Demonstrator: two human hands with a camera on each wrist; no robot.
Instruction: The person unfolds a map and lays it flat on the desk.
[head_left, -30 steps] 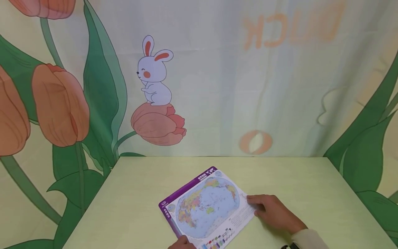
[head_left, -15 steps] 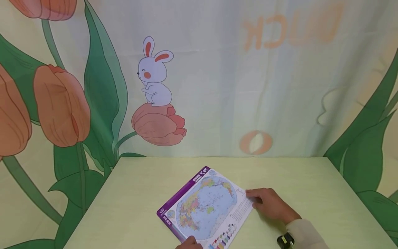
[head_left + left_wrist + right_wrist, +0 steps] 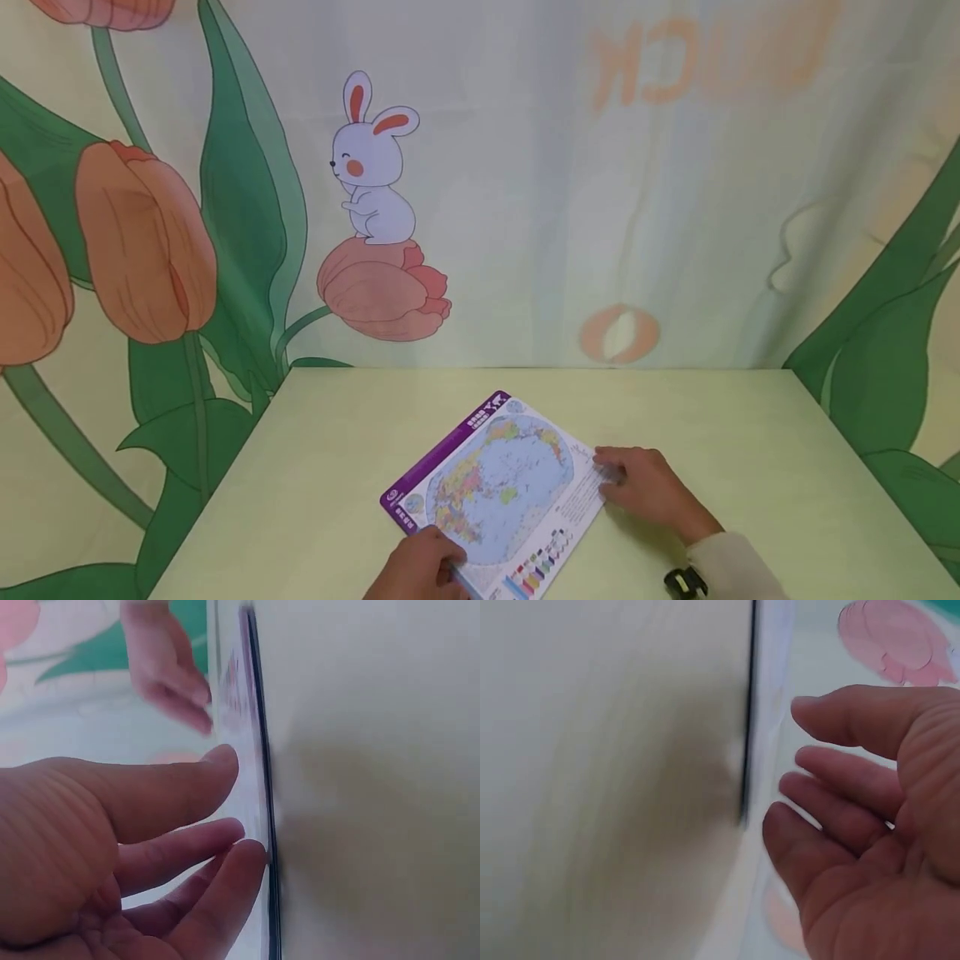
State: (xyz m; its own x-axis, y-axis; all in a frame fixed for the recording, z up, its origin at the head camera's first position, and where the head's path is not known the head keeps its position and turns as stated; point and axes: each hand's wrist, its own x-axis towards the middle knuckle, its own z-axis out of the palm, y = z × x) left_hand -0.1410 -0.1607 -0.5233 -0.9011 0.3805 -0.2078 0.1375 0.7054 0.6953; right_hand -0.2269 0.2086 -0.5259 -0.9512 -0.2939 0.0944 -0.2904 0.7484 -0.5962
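A flat world map board (image 3: 498, 492) with a purple border along its upper left side lies turned at an angle on the table. My left hand (image 3: 423, 562) is at its lower left edge, thumb over the printed side. In the left wrist view, loosely bent fingers (image 3: 217, 900) reach right to the board's dark thin edge (image 3: 262, 765), thumb and fingers apart. My right hand (image 3: 652, 492) lies by the right corner, fingertips overlapping it in the head view. The right wrist view has its relaxed fingers (image 3: 802, 847) beside the board's edge (image 3: 748, 727), pinching nothing.
The pale yellow table (image 3: 337, 433) runs back to a hanging curtain (image 3: 510, 208) printed with a rabbit and tulips. A black object (image 3: 685, 583) sits at my right wrist, by the light sleeve (image 3: 731, 567).
My left hand has come farther into view along the board's lower left edge. The board has turned slightly and its top corner has shifted left; my right hand has moved a little with it.
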